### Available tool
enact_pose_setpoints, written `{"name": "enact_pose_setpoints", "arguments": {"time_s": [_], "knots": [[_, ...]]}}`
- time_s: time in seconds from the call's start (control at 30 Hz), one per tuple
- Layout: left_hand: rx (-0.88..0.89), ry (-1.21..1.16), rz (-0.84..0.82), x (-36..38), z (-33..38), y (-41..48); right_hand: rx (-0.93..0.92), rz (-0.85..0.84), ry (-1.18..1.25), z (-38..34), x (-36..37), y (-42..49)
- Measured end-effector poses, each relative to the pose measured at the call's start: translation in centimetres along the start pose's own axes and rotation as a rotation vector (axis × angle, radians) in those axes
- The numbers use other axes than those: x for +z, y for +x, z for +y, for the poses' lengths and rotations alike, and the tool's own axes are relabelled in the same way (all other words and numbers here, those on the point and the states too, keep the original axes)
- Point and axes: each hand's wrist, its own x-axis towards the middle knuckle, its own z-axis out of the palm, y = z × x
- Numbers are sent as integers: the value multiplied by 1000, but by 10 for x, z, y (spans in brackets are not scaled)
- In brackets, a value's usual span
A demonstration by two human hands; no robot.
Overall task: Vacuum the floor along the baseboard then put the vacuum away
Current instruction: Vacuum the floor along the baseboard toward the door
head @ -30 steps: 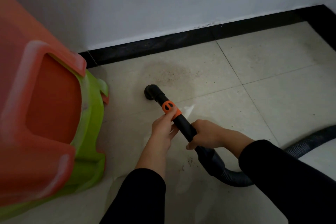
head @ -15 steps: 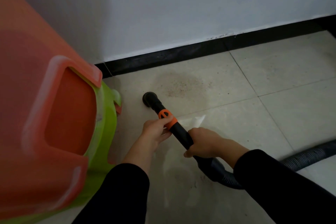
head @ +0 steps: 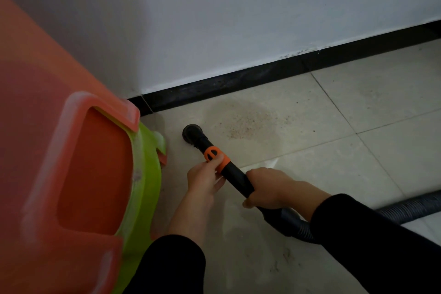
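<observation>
vacuum nozzle (head: 192, 133): slid left toward stacked stools (head: 95, 162); grit patch (head: 248, 124) by baseboard (head: 238, 81) still unswept. left hand (head: 205, 180) pinches orange collar (head: 216, 156); right hand (head: 269, 187) grips wand (head: 238, 179).

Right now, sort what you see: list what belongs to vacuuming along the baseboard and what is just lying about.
Belongs to the job: vacuum wand, gripped by left hand and right hand; its nozzle; ribbed hose; black baseboard; dirt patch on the floor tiles.

Just lying about: orange stool; green stool stacked under it.
</observation>
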Motion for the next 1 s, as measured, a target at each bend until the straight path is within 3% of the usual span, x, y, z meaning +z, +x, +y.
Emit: {"name": "enact_pose_setpoints", "arguments": {"time_s": [0.57, 1.0], "knots": [[45, -80, 60, -27, 14, 33, -100, 60, -59, -36, -5, 33], [54, -39, 4, -2, 14, 35, -37, 148, -1, -17, -4, 21]]}}
